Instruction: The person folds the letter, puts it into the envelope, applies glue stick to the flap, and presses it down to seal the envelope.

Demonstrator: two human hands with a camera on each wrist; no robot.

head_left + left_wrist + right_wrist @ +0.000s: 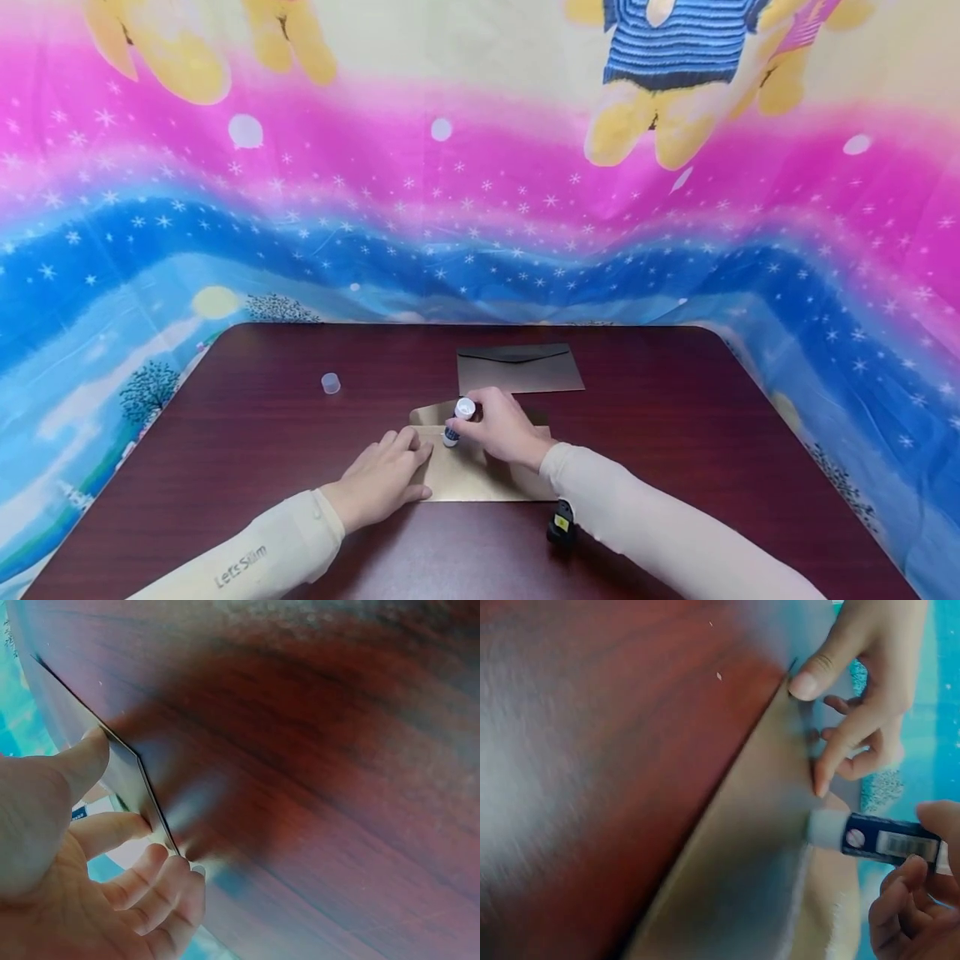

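Observation:
A gold-toned envelope (468,479) lies on the table with its flap (431,415) folded open on the far side. My left hand (384,473) rests on the envelope's left end, thumb near the front corner and fingers along the side. Between thumb and fingers, my right hand (508,429) pinches a glue stick (464,408) with a white base and dark blue label. In the right wrist view the glue stick (885,838) points its white end at the envelope's edge beside the flap, appearing to touch it.
A second, closed envelope (517,377) with a darker flap lies farther back. To the left stands a small translucent cap (331,383). A black device with a yellow label (561,525) sits under the right wrist. Behind the dark red table (247,417) hangs a printed cloth (480,208).

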